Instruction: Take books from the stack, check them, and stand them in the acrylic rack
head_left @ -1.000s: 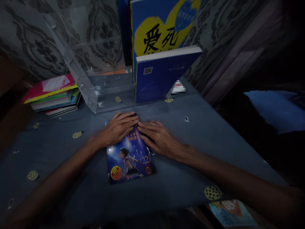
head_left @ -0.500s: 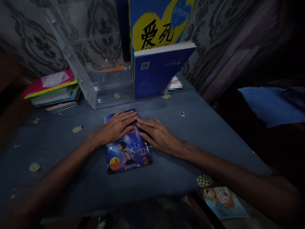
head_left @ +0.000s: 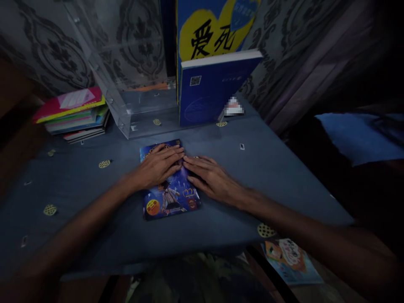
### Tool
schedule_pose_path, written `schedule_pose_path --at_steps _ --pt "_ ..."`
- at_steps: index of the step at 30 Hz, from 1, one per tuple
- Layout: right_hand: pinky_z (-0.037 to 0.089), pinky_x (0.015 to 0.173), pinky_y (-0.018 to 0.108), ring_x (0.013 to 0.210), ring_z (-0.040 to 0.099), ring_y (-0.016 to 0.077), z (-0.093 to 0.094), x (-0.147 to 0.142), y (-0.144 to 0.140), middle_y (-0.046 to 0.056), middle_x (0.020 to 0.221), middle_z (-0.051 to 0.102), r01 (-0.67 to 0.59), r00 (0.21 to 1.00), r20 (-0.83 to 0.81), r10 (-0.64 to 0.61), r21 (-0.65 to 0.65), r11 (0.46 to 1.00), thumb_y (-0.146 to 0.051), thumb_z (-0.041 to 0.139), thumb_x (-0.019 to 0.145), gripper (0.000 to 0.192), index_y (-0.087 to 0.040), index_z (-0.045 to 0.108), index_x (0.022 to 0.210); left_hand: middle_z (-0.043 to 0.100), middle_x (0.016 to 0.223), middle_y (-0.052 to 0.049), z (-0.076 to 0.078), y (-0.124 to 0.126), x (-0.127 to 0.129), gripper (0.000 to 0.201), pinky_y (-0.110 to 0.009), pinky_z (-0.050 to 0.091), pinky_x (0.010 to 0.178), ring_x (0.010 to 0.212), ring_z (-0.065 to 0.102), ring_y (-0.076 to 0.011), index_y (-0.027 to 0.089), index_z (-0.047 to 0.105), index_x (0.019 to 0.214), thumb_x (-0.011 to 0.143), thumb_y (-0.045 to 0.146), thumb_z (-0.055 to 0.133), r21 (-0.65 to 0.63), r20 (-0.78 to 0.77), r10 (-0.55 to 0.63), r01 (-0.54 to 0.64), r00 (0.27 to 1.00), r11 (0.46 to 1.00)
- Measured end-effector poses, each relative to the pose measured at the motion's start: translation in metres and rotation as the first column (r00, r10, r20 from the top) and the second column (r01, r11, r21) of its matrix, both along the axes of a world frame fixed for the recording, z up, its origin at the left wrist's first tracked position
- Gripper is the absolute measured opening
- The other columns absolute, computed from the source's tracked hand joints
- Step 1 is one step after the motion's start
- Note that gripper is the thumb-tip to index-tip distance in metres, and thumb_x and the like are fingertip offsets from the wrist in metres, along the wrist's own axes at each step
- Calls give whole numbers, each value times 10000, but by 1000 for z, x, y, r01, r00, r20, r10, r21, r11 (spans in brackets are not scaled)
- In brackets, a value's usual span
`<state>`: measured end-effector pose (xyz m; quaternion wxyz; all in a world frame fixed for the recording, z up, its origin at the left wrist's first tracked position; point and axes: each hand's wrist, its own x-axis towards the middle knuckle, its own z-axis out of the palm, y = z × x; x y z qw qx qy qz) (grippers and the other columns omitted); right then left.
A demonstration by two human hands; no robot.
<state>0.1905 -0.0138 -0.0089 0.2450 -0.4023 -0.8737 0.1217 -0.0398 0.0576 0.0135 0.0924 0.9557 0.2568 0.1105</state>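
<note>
A blue illustrated book (head_left: 172, 198) with "(22)" on its cover lies closed on the cloth-covered table in front of me. Flat across its upper part rests my left hand (head_left: 160, 165), fingers stretched out and pointing right. My right hand (head_left: 213, 179) is at the book's right edge, fingers extended, their tips touching or nearly touching those of the left. Neither hand grips anything. Part of the cover picture and title is hidden under the left hand.
Behind the book a clear plastic rack (head_left: 118, 111) holds upright books, with a dark blue one (head_left: 214, 92) in front. A pile of books (head_left: 74, 113) lies at the left. Below the table's front edge is a colourful book or bag (head_left: 292, 261). A patterned curtain (head_left: 63, 46) hangs behind.
The left hand has slid slightly down the cover, showing more of its top edge. Both hands stay on or beside the book. The whole view has shifted a little.
</note>
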Motion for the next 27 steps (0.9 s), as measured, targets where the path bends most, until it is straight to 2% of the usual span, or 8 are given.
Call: schedule_pose_path --at_steps 4,7,12,16,21,27 --pt "434 1132 562 1310 592 261 3 2 -17 148 1358 664 -25 999 -27 26 8 1000 -292 453 1028 397 -169 589 1380 515 1530 -78 3 -8 -6 450 -537 227 1241 1474 401 -218 204 497 1452 1078 375 313 -68 -11 -55 55 998 996" --pt "431 1140 556 1301 600 257 2 3 -26 144 1352 668 -46 997 -55 47 27 999 -282 445 1031 406 -172 574 1399 495 1545 -80 3 -17 -7 453 -545 209 1242 1486 378 -220 207 475 1470 1080 373 314 -53 -30 -80 78 996 996" --pt "414 1159 552 1317 588 247 -2 3 -26 114 1361 668 -33 999 -43 34 11 999 -290 463 1026 405 -207 569 1408 515 1525 -115 -1 -30 1 447 -555 256 1216 1474 399 -243 187 491 1457 1078 355 324 24 -76 -18 20 997 999" --pt "421 1153 556 1346 561 262 1 3 -31 133 1389 645 -20 1000 -11 20 -6 1000 -289 482 1017 404 -192 583 1396 491 1544 -120 2 -40 3 469 -549 280 1204 1478 392 -251 184 473 1471 1076 388 326 10 -79 38 -38 996 999" --pt "441 1145 531 1293 610 245 3 5 -52 127 1348 675 -31 999 -30 32 37 999 -277 447 1036 355 -192 635 1325 495 1546 -70 8 -55 -5 465 -528 197 1248 1454 433 -221 227 472 1478 1082 402 302 -62 -79 -44 40 996 997" --pt "434 1150 544 1320 588 237 -1 7 -58 106 1404 637 -28 999 -23 28 3 1000 -247 479 1021 379 -235 591 1383 497 1540 -103 1 -63 -6 473 -535 191 1250 1455 430 -236 185 461 1487 1083 376 306 0 -48 -62 62 997 998"
